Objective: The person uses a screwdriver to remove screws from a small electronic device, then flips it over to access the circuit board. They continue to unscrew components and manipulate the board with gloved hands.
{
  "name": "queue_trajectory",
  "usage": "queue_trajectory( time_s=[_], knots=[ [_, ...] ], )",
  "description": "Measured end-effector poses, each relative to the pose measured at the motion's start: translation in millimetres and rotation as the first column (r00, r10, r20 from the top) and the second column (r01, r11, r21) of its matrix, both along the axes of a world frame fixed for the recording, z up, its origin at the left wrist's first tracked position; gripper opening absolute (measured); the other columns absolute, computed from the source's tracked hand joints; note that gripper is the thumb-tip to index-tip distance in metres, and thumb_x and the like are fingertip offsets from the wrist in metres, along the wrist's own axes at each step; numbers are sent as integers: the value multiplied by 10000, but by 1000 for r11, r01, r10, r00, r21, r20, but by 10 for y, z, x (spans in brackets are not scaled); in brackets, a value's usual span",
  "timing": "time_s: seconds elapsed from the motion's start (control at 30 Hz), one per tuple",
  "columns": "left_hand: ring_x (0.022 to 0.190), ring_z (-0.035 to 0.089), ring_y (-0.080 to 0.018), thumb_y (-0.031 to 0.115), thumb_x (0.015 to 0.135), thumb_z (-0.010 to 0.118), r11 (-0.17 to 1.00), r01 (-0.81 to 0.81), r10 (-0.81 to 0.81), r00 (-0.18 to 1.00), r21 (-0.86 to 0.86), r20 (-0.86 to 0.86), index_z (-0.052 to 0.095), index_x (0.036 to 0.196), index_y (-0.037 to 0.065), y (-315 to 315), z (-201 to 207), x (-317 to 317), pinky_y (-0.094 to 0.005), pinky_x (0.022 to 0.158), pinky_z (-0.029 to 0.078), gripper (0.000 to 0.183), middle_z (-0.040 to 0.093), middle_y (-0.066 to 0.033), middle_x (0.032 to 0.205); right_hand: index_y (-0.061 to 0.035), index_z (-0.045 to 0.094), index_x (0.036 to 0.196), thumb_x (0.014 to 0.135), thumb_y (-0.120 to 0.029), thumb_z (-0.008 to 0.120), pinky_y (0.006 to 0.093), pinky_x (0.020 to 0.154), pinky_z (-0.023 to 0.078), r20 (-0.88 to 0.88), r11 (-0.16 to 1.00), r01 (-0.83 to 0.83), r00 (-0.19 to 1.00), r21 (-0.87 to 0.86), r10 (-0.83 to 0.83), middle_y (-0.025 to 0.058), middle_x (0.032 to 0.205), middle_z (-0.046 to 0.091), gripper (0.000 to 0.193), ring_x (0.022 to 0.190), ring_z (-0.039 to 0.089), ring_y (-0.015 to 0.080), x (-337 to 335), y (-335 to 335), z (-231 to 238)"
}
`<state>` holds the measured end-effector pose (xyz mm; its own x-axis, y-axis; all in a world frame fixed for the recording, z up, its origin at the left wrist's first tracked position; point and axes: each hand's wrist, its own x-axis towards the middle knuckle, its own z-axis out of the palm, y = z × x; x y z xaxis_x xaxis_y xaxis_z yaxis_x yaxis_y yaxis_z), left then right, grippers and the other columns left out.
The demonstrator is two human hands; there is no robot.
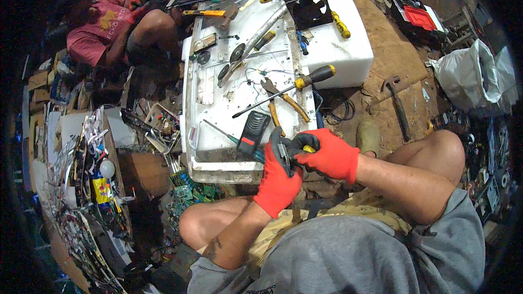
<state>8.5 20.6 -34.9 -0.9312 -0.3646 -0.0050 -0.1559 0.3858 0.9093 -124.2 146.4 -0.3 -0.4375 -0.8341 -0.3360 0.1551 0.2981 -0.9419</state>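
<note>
Both my hands wear red gloves with black palms and fingers, close together over the near edge of a white panel. My left hand (279,171) is closed round a small flat grey metal piece (284,153), mostly hidden by the fingers. My right hand (326,155) grips a tool with a yellow handle end (309,148); its working end is hidden at the metal piece. Just beyond lie orange-handled pliers (284,100), a long screwdriver (305,81) with a yellow and black handle, a black plastic case (254,129) and a thin screwdriver (220,132).
The white panel (210,122) rests before me, with a black fan frame (309,9) at its far end. A hammer (397,106) lies on cardboard at right, near a white sack (471,76). Circuit boards (188,193) pile up left. Another person (117,27) sits far left.
</note>
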Motion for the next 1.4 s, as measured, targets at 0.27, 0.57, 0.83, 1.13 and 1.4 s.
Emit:
queue_trajectory(
  time_s=[0.27, 0.57, 0.83, 1.13, 1.4],
  knots=[
    [1177, 529, -313, -41, 759, 615, 998, -65, 65, 995, -2, 82, 375, 1415, -10, -219, 103, 15, -408, 1031, 410, 699, 514, -209, 1270, -12, 672, 953, 805, -257, 733, 384, 801, 516, -266, 989, 63, 959, -131, -96, 171, 899, 694, 292, 853, 674, 287, 44, -61, -68],
    [982, 637, -306, 162, 748, 807, 911, -286, 379, 862, -296, 337, 525, 1267, 23, -781, 236, -79, -403, 871, 508, 607, 617, -168, 1105, -48, 698, 1022, 869, -254, 662, 418, 813, 522, -383, 972, 151, 921, 179, -73, 191, 1007, 704, 259, 923, 678, 341, -141, -145, -130],
    [1117, 612, -366, 295, 709, 835, 858, -84, 355, 811, -508, 466, 478, 1357, 39, -879, 92, -93, -433, 935, 494, 783, 624, -201, 1207, -44, 682, 1041, 868, -236, 662, 395, 825, 520, -397, 991, 61, 918, 123, -8, 163, 992, 706, 258, 924, 670, 313, -43, -4, -195],
    [805, 632, -128, 160, 698, 861, 952, -299, 306, 901, -71, 309, 508, 1300, 26, -343, 717, -262, -291, 735, 529, 711, 662, -58, 862, -55, 617, 1229, 943, -279, 608, 398, 820, 522, -112, 994, 104, 988, 15, -101, 162, 1048, 698, 364, 942, 667, 276, -72, 63, -157],
    [822, 602, -101, 31, 755, 804, 972, -185, 181, 983, 145, 35, 520, 1260, 30, -57, 522, -121, -271, 724, 520, 579, 638, -37, 964, -42, 552, 1341, 1003, -246, 567, 289, 846, 491, 274, 991, 36, 962, -127, 0, 65, 1066, 675, 395, 942, 576, 103, -58, 110, 15]
  ],
)
